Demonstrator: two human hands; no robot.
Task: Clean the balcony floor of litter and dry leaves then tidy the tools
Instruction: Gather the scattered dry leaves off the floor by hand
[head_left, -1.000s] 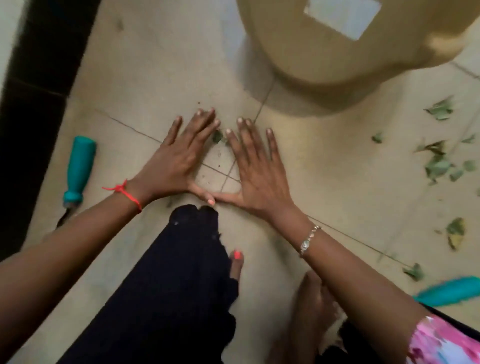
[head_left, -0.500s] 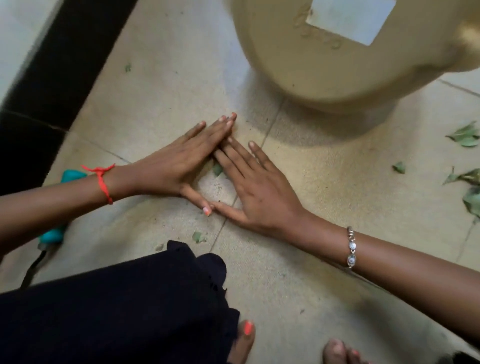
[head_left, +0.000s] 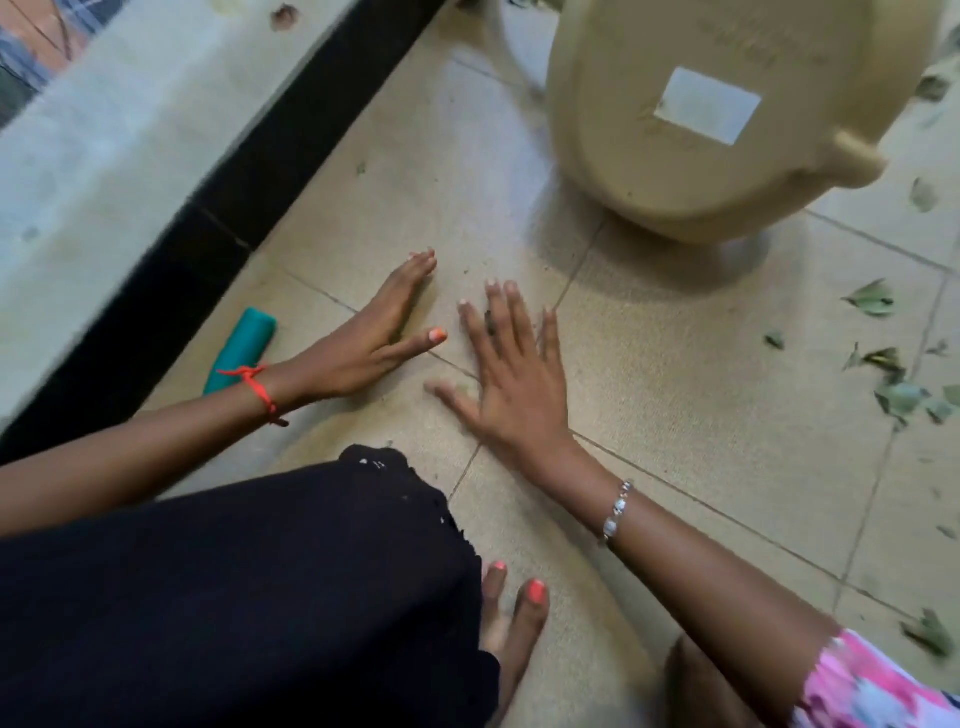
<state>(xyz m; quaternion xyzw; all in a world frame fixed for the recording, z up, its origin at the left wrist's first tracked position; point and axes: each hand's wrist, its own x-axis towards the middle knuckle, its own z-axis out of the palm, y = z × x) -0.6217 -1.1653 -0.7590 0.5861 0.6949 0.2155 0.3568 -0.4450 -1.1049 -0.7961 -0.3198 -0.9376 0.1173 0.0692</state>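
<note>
My left hand (head_left: 374, 332) lies on its edge on the beige tiled floor (head_left: 675, 415), fingers straight and together, holding nothing. My right hand (head_left: 509, 374) is pressed flat on the floor beside it, fingers spread, a small dark speck on one finger. A narrow gap of bare tile separates the two hands. Dry green leaves (head_left: 898, 389) lie scattered on the floor to the right. A teal tool handle (head_left: 241, 348) rests on the floor behind my left wrist, partly hidden by it.
A large beige plastic stool (head_left: 691, 119) lies tipped just beyond the hands. A black skirting and pale low wall (head_left: 104, 156) run along the left. My black-clothed knee (head_left: 234, 597) and bare foot (head_left: 514, 618) are in front. More leaves (head_left: 930, 631) lie at the lower right.
The hands, earlier joined in a triangle with fingertips and thumbs touching around small leaf bits, have drawn apart. The left hand turned onto its edge. The view shifted, revealing the wall.
</note>
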